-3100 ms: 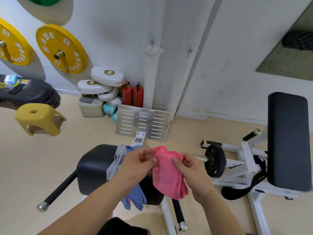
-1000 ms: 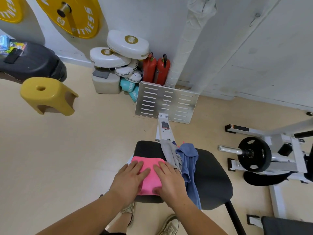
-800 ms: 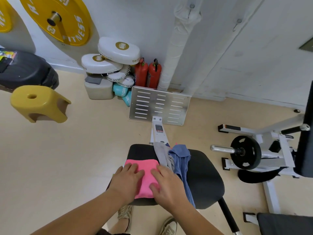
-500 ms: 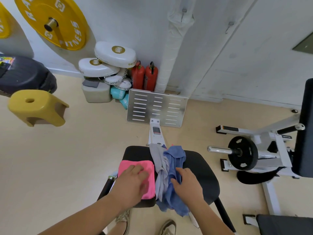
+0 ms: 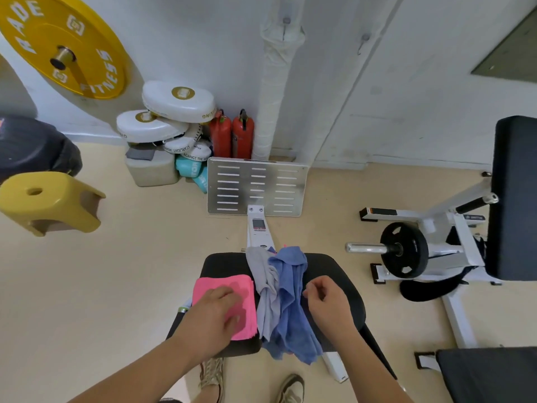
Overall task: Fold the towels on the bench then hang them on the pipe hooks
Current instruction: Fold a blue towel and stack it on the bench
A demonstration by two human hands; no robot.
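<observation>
Folded pink towel (image 5: 223,295) on the left part of the black table (image 5: 334,266), square and flat, its left side at the table's left edge. Left hand (image 5: 215,318) spread on top of it, fingers straight, pressing down, holding nothing.

Just right of the pink towel, touching it: grey towel (image 5: 266,283), unfolded and rumpled, draped from the far edge of the table towards the near edge. Beside that and partly over it, blue towel (image 5: 290,303), also unfolded, running down the middle of the table and hanging off the near edge.

Right hand (image 5: 328,303) over the right part of the table, fingers curled inward, fingertips right at the blue towel's right-hand border. Pinching the cloth or only next to it: cannot tell.

Beyond the far edge, on the floor, a slotted metal footplate (image 5: 257,186). Behind it, against the wall, a white wrapped pipe (image 5: 271,106) with a small hook (image 5: 286,23) high up, bare; a second hook (image 5: 363,43) further right, also bare.

Left of the pipe: two red extinguishers (image 5: 232,135) and a heap of white pads (image 5: 177,101). Yellow weight plate (image 5: 62,48) on the wall at upper left, yellow stool (image 5: 49,202) on the floor below it. Black weight plate (image 5: 404,250) on a white frame to the right. Two shoes (image 5: 212,376) under the near edge.
</observation>
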